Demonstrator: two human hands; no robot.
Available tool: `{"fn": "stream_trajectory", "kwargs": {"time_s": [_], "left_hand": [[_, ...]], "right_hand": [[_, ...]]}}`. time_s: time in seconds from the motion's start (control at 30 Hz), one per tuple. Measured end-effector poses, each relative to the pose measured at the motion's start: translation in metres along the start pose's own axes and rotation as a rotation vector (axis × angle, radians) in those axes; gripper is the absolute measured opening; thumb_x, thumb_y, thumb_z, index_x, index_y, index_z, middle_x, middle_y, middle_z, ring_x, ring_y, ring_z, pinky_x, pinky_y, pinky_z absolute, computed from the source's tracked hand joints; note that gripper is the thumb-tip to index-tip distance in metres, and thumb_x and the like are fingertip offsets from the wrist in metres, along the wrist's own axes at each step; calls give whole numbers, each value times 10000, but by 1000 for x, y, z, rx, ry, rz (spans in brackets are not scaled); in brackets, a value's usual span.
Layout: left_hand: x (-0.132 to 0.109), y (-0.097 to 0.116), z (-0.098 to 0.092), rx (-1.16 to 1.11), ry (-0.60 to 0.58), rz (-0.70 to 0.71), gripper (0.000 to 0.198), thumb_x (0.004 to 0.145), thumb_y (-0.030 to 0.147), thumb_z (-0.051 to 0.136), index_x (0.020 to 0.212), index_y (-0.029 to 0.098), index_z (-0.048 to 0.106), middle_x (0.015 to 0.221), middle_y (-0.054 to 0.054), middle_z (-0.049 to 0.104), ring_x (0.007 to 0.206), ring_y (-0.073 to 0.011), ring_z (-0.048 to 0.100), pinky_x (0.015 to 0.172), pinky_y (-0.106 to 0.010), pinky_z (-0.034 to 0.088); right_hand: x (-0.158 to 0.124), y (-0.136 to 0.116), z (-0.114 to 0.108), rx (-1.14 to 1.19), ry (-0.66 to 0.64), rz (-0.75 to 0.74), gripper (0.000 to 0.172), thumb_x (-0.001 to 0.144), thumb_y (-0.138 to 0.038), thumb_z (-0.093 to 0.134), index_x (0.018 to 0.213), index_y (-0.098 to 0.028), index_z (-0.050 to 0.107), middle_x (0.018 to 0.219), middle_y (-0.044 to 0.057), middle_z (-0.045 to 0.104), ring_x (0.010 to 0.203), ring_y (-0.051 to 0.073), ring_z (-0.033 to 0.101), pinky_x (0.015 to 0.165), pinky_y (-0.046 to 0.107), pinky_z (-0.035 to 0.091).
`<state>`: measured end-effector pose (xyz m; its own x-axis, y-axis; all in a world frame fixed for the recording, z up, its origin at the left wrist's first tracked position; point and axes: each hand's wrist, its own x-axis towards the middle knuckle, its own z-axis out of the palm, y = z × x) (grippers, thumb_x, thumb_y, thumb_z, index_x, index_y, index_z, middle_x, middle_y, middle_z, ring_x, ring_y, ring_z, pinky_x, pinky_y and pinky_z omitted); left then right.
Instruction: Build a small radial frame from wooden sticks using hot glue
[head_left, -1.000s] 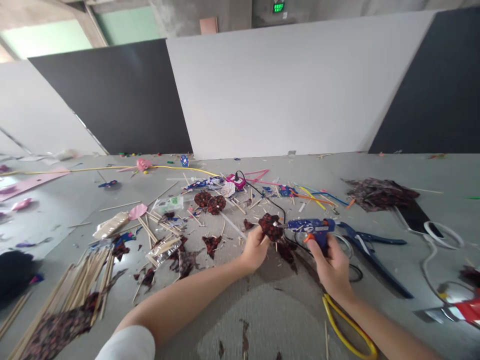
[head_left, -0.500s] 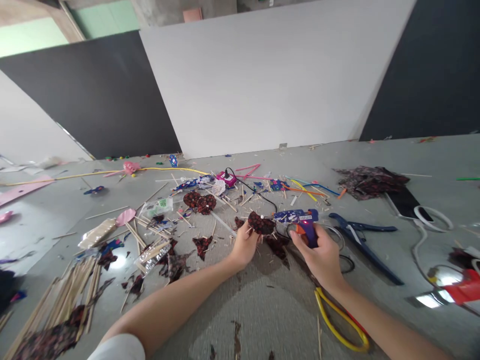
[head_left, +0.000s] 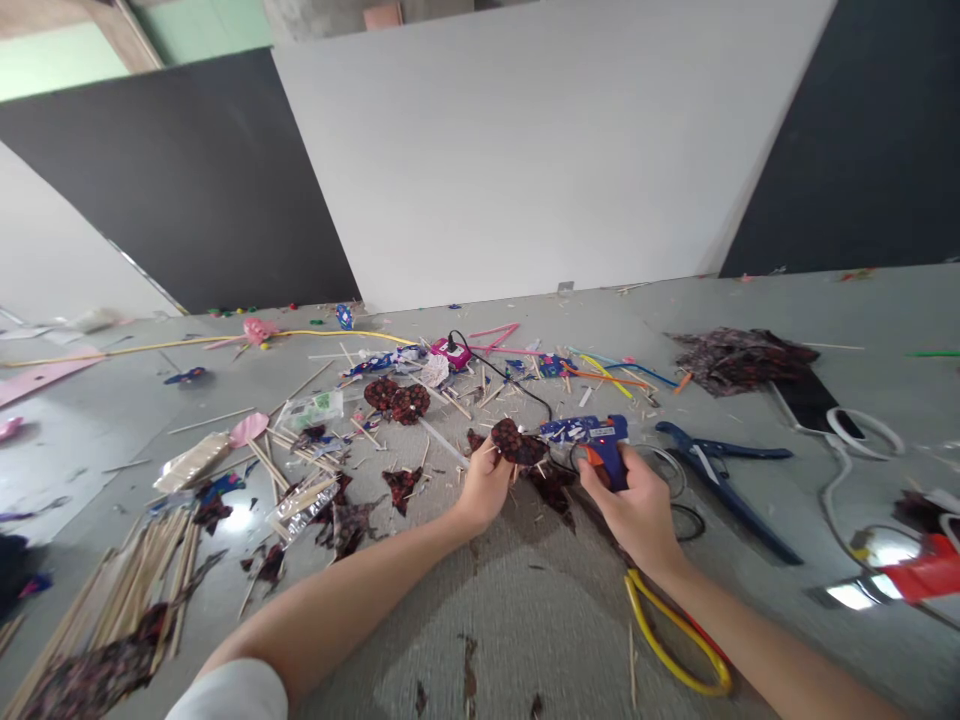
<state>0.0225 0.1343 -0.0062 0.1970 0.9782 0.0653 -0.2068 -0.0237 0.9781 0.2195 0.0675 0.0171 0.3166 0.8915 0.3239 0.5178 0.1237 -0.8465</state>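
My left hand (head_left: 486, 488) is closed on a dark red patterned fabric piece (head_left: 517, 443) with thin sticks poking out around it. In my right hand (head_left: 637, 505) is a blue glue gun (head_left: 609, 445) with an orange trigger and a small red light. Its front end points left, just beyond the fabric piece. Two similar round fabric pieces (head_left: 409, 403) lie on the floor to the left, at the end of a pale rod. A dark scrap of fabric (head_left: 553, 492) sits below the space between my hands.
Blue-handled cutters (head_left: 724, 480) lie right of my right hand, with yellow-handled scissors (head_left: 675, 640) nearer me. Wooden sticks (head_left: 142, 580) and scraps cover the left. A phone (head_left: 808, 400), crumpled fabric (head_left: 739, 358) and a pink power adapter (head_left: 450, 352) lie farther off.
The view has shifted slightly. The glue gun has tipped a little in my right hand. My left hand still holds the fabric piece in nearly the same place.
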Motion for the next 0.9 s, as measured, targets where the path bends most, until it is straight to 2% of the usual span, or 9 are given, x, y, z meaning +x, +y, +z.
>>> {"fn": "stream_trajectory", "kwargs": {"time_s": [0.43,0.63,0.9], "left_hand": [[-2,13,6,-105,8,-67,476,832,599,766,946,216,509,661,78,470,512,-68,377,474,-190,290],[-4,15,5,-69,0,-38,532,827,684,744,881,213,501,650,67,474,519,-75,375,484,-203,294],[-4,13,2,-23,9,-34,418,891,578,694,815,204,523,622,41,528,533,-88,411,510,-210,302]], "right_hand": [[1,4,1,-18,-6,-1,340,904,-537,699,944,-202,661,743,8,693,646,185,602,639,288,483],[2,3,1,-6,-4,0,332,907,-527,697,943,-199,666,750,7,692,650,181,599,639,282,487],[1,3,0,-28,-4,-16,330,922,-526,682,955,-198,672,744,5,691,647,181,594,637,280,483]]}}
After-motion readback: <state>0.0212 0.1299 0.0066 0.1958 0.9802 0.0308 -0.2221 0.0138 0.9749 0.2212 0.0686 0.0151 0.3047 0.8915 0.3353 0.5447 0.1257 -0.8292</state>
